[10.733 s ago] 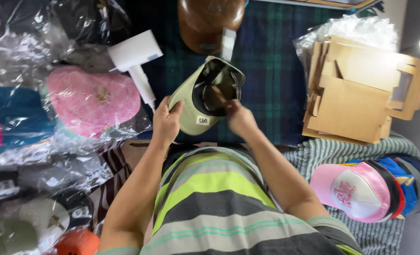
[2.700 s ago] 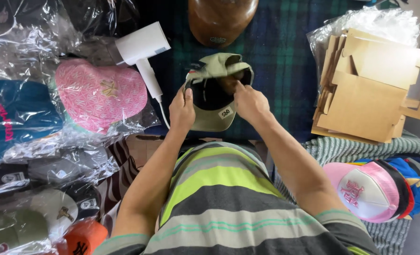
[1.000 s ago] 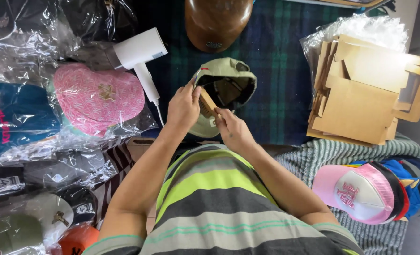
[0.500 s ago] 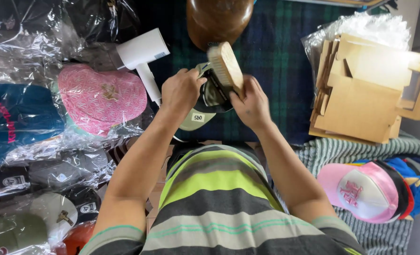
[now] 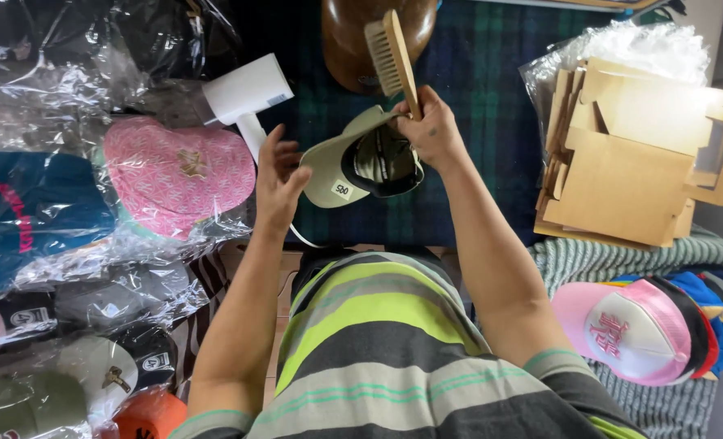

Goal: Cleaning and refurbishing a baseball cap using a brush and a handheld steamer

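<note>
Change: half a second ago both hands closed around the cap; the left hand (image 5: pixel 278 180) has since come off it, and the brush stands higher.
Right hand (image 5: pixel 431 130): fingers closed, gripping the handle of the wooden brush (image 5: pixel 391 50) and the olive cap (image 5: pixel 361 158) together.
Left hand: fingers spread, holding nothing, just beside the cap's brim.
Cap: held above the plaid cloth (image 5: pixel 475 106), underside toward the camera.
Brush: upright, bristles to the left, in front of the brown wooden form (image 5: pixel 353 32).
Left edge: white hair dryer (image 5: pixel 243 93) and bagged pink cap (image 5: pixel 178 175) near the left hand.
Right edge: stacked cardboard inserts (image 5: pixel 630 162), well apart from the right hand.
Open room: bare plaid cloth between cap and cardboard.
</note>
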